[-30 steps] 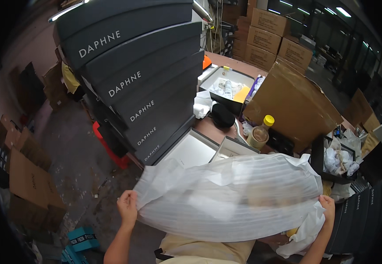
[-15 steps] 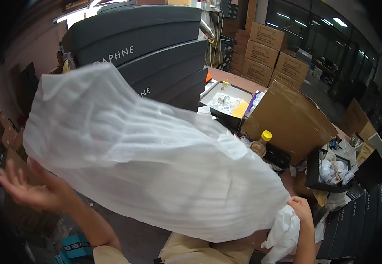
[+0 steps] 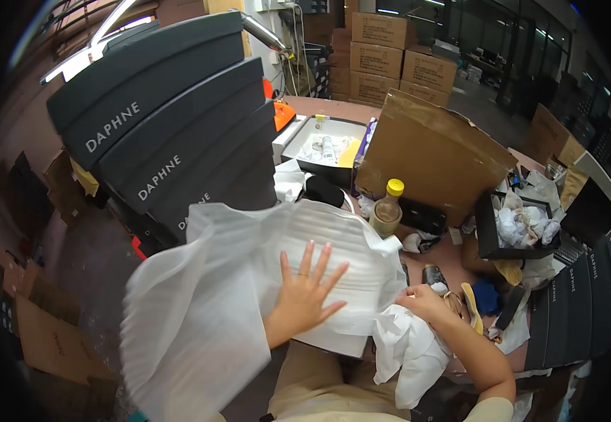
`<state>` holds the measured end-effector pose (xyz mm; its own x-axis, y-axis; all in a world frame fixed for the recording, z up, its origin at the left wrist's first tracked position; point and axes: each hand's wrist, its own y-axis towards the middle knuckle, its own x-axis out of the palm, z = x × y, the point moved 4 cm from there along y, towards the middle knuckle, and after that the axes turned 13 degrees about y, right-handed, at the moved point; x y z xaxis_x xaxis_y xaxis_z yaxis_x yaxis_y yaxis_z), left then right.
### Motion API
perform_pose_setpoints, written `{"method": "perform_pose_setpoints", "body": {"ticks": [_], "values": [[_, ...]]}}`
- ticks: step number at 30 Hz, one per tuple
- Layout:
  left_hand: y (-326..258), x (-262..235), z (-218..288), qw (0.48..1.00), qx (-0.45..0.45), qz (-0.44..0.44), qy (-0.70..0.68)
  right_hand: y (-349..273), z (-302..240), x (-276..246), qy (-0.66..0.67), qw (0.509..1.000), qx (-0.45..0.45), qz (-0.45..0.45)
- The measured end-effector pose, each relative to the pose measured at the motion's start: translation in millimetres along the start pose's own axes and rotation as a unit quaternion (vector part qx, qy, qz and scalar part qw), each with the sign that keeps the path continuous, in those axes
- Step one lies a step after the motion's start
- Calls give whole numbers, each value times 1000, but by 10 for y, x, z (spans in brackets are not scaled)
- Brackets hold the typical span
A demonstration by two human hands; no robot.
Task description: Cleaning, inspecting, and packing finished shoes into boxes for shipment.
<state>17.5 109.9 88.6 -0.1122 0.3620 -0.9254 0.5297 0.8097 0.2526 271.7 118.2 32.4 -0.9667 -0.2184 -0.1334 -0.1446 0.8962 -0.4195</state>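
Note:
A large sheet of thin white ribbed wrapping paper (image 3: 214, 302) lies spread over a white box (image 3: 333, 343) at the table's near edge and hangs off to the left. My left hand (image 3: 305, 292) rests flat on the sheet, fingers spread, pressing it down. My right hand (image 3: 423, 304) sits at the sheet's right edge, fingers closed on a bunch of crumpled white paper (image 3: 407, 352) that hangs toward my lap.
A tall leaning stack of dark grey shoe boxes (image 3: 164, 141) stands at the left. A yellow-capped bottle (image 3: 387, 209), an open dark box (image 3: 323, 149), a big cardboard sheet (image 3: 432, 158) and a black box of crumpled paper (image 3: 520, 225) crowd the brown table (image 3: 453, 264). Cardboard cartons (image 3: 397, 60) are stacked behind.
The sheet was held up by both hands, swept up and leftward, and now lies over the box. My left hand let go of its edge and presses flat on top.

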Motion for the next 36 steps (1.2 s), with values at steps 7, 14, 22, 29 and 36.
{"method": "perform_pose_setpoints", "body": {"ticks": [7, 14, 22, 29, 36], "values": [[249, 560, 183, 989, 141, -38, -18, -303, -243, 286, -130, 989, -17, -61], [264, 908, 452, 985, 127, -46, -104, -182, -229, 778, -194, 955, -177, -136], [762, 1629, 618, 963, -17, -253, -95, -156, -177, 1038, -516, 825, -195, -120], [965, 1611, 843, 980, -59, -185, 36, -317, -196, 1251, -519, 827, -216, -10], [849, 1494, 860, 984, -101, -141, -27, -304, -103, 1266, -512, 811, -208, -191]]}}
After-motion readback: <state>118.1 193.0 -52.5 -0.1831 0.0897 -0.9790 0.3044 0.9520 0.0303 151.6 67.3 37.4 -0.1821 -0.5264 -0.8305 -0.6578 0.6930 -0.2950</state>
